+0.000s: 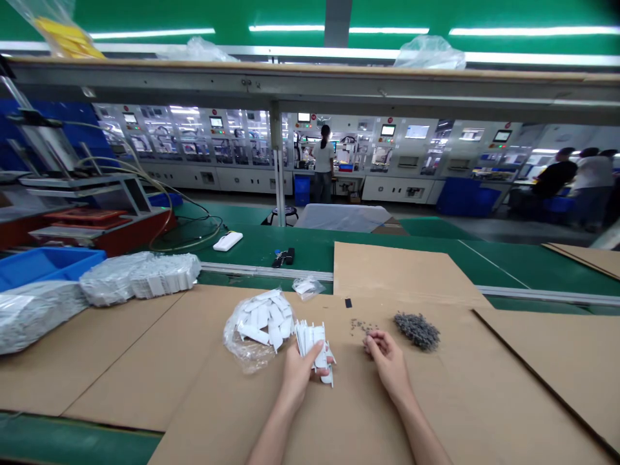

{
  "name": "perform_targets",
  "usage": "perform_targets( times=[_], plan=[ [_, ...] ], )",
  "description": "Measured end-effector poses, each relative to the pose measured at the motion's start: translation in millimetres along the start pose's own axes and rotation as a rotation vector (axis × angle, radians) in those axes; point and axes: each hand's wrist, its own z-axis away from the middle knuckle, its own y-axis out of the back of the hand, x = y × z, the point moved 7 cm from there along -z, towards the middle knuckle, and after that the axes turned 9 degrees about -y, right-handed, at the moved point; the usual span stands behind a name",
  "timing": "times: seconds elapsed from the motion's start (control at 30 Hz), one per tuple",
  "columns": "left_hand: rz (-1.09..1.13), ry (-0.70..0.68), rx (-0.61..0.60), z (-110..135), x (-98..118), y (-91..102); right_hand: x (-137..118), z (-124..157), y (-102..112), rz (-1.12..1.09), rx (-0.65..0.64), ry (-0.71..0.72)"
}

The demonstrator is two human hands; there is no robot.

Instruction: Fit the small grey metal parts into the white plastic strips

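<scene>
My left hand [303, 368] is closed around a bunch of thin white plastic parts [312, 339], which fan out past the fingers. To its right, my right hand [385, 355] has thumb and fingertips pinched together at the edge of some scattered small grey pieces [361, 325]; whatever lies between the fingertips is too small to name. A heap of similar grey pieces [417, 330] sits just beyond the right hand. Left of my left hand, an open clear plastic bag [249, 358] holds many loose white plastic parts [268, 314].
Cardboard sheets [232, 413] cover the bench. Wrapped stacks of white parts [165, 274] and a blue bin [53, 265] stand at left, near a press [92, 200]. A small bag [307, 287] and black piece [348, 303] lie ahead. Beyond, a person [323, 161] stands at machines.
</scene>
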Motion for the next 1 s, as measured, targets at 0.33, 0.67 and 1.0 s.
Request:
perform_targets(
  times=[0.33, 0.67, 1.0],
  plan=[
    [0.014, -0.004, 0.002, -0.6, -4.0, 1.0, 7.2, 6.4, -12.5, -0.396, -0.22, -0.332],
    [0.077, 0.035, 0.051, -3.6, -11.2, 3.6, 4.7, 10.1, -19.0, -0.131, -0.22, -0.223],
    [0.031, 0.019, 0.01, -2.0, -9.7, 1.5, 12.9, 11.8, -21.0, -0.015, -0.237, -0.319]
  ],
)
